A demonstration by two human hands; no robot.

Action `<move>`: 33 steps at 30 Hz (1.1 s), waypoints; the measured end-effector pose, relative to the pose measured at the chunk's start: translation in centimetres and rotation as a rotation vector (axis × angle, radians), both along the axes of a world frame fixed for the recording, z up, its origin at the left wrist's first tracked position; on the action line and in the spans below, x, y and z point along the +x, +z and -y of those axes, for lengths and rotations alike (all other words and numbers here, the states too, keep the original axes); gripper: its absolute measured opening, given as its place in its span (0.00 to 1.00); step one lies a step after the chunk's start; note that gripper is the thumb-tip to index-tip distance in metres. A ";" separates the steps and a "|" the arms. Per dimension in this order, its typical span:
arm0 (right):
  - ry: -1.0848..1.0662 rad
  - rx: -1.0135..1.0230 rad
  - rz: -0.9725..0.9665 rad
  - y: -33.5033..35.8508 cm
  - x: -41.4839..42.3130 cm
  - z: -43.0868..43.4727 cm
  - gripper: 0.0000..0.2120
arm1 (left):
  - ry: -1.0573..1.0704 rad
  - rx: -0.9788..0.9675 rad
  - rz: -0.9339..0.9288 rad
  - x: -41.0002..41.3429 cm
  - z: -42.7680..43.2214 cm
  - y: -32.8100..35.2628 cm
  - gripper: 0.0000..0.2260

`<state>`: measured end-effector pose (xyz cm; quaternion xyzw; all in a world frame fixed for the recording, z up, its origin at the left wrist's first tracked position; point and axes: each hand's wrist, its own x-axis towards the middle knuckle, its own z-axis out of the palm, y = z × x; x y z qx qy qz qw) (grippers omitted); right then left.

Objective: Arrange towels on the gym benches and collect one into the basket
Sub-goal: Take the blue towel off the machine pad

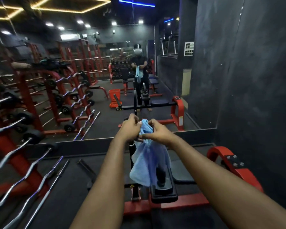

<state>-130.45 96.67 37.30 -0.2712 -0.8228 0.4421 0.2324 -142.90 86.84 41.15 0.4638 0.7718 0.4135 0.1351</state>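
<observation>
Both grips, left hand point(128, 128) and right hand point(157, 132), pinch a soft, crumpled blue towel point(148, 164) hanging limp.

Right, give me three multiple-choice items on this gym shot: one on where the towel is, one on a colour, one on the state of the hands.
1. Where is the towel?
A. Spread flat on the bench pad
B. Held up in the air over the bench
C. Lying in the basket

2. What colour is the basket seen in the mirror?
A. Red
B. Blue
C. Black

3. How is the towel held?
A. By the left hand alone
B. By neither hand
C. By the left hand and the right hand together

Answers: 1 B, its lower end hangs free above the pad. 2 A, it stands red on the dark floor. 3 C, both hands pinch its top edge.
</observation>
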 end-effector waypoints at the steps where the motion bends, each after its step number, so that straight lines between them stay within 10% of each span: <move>1: 0.009 0.016 -0.009 0.0 0.2 0.1 0.32 | -0.050 0.001 0.061 -0.2 0.3 0.1 0.06; 4: 0.020 0.087 -0.110 -0.3 0.1 0.1 0.26 | -0.121 0.100 0.275 -0.6 0.9 -0.4 0.15; 8: 0.140 0.150 -0.136 0.8 -0.2 -0.2 0.12 | 0.020 0.215 0.002 -1.9 3.3 -1.3 0.20; 11: 0.340 0.052 -0.191 1.9 -0.4 0.1 0.09 | -0.094 -0.140 -0.079 -4.3 5.6 -3.4 0.35; 15: 0.293 -0.050 -0.265 1.7 -2.0 0.7 0.05 | -0.043 -0.423 -0.103 -6.4 9.8 -5.6 0.22; 21: 0.115 -0.073 -0.194 -3.0 -6.8 4.1 0.07 | 0.300 -0.138 -0.112 -6.9 18.1 -6.8 0.13; 33: 0.649 -0.216 -0.059 -8.5 -16.7 27.7 0.13 | 0.998 -0.019 -0.103 -3.3 44.6 -9.7 0.08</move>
